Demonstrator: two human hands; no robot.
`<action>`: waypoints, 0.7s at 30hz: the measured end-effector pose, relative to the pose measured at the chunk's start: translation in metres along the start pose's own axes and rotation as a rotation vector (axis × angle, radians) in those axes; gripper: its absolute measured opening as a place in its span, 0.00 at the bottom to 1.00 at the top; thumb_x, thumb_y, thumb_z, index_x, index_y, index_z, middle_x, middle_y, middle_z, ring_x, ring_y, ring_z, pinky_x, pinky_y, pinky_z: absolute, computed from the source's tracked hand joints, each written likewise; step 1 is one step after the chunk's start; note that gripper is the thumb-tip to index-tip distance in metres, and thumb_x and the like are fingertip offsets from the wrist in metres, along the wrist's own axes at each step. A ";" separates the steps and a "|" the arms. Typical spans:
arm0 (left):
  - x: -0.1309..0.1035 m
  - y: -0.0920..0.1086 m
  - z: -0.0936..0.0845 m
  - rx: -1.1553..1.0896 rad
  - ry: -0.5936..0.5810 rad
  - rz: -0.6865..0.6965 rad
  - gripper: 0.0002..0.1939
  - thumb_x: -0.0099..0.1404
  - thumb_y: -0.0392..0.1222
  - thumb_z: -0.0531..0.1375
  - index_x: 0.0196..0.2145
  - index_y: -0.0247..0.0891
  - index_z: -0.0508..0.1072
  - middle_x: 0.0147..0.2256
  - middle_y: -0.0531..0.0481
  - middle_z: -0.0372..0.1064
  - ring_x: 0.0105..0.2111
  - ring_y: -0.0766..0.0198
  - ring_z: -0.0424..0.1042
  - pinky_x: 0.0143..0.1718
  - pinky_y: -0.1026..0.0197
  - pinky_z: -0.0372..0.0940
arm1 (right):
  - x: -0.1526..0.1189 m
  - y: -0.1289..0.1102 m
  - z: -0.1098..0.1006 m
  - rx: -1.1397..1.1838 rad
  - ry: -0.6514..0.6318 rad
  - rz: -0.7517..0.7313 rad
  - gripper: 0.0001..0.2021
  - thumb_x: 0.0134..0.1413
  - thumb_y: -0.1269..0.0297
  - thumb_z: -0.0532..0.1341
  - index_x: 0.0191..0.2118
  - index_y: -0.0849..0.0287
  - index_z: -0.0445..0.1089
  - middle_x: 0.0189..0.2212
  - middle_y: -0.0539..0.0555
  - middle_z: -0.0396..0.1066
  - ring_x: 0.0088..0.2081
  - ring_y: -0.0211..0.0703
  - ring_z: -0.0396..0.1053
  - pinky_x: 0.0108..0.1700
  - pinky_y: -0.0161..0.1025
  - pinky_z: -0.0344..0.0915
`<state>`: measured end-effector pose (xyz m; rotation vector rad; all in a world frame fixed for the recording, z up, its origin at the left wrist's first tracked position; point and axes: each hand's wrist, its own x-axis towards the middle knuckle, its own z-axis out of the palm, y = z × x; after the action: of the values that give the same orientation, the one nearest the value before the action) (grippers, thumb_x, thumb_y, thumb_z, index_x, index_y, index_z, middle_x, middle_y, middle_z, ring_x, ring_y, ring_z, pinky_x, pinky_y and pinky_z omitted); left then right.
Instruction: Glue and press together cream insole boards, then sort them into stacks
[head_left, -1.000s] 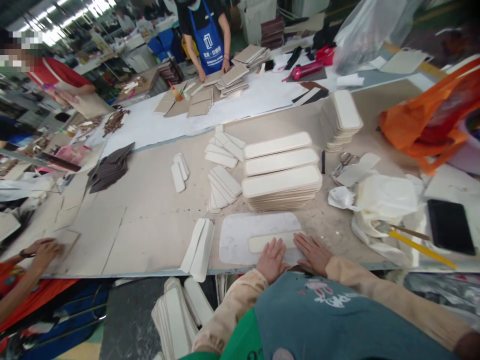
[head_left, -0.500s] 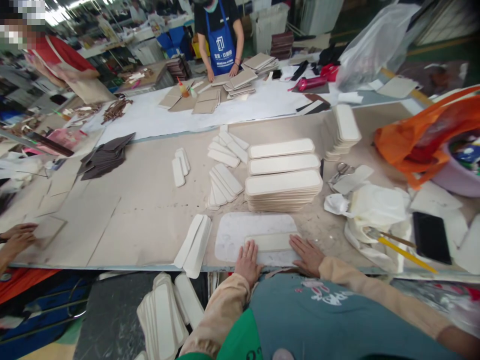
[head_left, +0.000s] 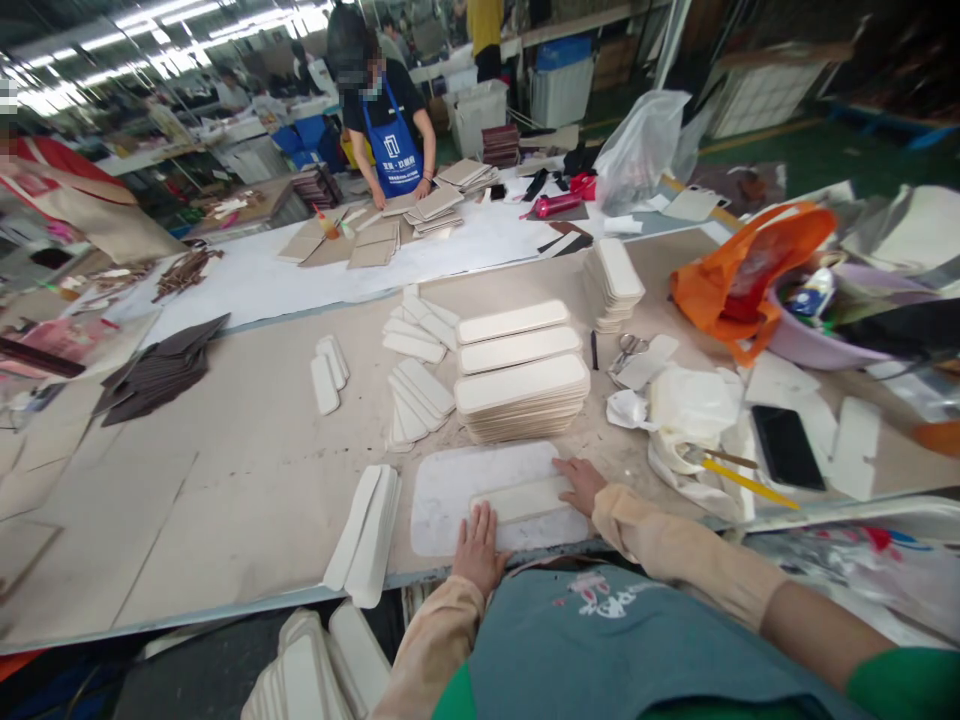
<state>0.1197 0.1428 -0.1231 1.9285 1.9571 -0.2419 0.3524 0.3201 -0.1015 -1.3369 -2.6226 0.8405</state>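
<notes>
Head cam: I see L hand [head_left: 480, 552], R hand [head_left: 583, 485], fingers extended, ungripping, at ends of pale strip [head_left: 519, 499]; prob. mid-piece. Stack [head_left: 523, 384] nearby: done vs. left unclear.

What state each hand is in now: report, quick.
Left hand: open, at the left end of the strip.
Right hand: open, at the strip's right end.

Pale strip [head_left: 519, 502] partly hidden by right fingers [head_left: 574, 473], lower stack [head_left: 304, 672] cropped by bottom edge.

Left hand [head_left: 480, 552], right hand [head_left: 583, 486], cream strip [head_left: 521, 501] between
</notes>
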 end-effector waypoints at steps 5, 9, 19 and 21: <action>-0.002 0.005 -0.016 -0.160 -0.055 -0.048 0.37 0.63 0.50 0.51 0.66 0.36 0.47 0.67 0.45 0.32 0.67 0.50 0.32 0.64 0.39 0.36 | 0.005 0.003 -0.008 0.077 -0.056 0.078 0.28 0.41 0.75 0.65 0.52 0.54 0.67 0.49 0.57 0.67 0.50 0.51 0.65 0.54 0.49 0.62; 0.001 0.012 -0.027 -0.424 -0.041 -0.148 0.40 0.54 0.41 0.59 0.64 0.39 0.53 0.67 0.47 0.36 0.67 0.49 0.31 0.63 0.38 0.28 | 0.006 0.005 -0.011 0.164 -0.115 0.138 0.19 0.37 0.74 0.65 0.41 0.58 0.71 0.40 0.56 0.71 0.43 0.50 0.69 0.47 0.45 0.64; -0.022 0.041 -0.053 -1.130 -0.069 -0.418 0.41 0.65 0.64 0.33 0.51 0.30 0.68 0.45 0.32 0.72 0.43 0.51 0.74 0.45 0.48 0.68 | -0.013 -0.047 -0.071 0.642 -0.221 -0.014 0.14 0.49 0.52 0.58 0.33 0.59 0.67 0.24 0.47 0.66 0.29 0.38 0.65 0.30 0.33 0.61; -0.026 0.056 -0.065 -1.440 -0.119 -0.283 0.40 0.62 0.69 0.38 0.54 0.35 0.65 0.50 0.36 0.70 0.47 0.53 0.72 0.47 0.49 0.68 | -0.022 -0.058 -0.092 0.861 -0.244 -0.026 0.18 0.48 0.48 0.60 0.34 0.59 0.66 0.24 0.47 0.66 0.27 0.37 0.63 0.28 0.33 0.60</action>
<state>0.1647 0.1462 -0.0462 0.6646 1.4979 0.7634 0.3525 0.3162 0.0094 -0.9749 -1.9502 1.9132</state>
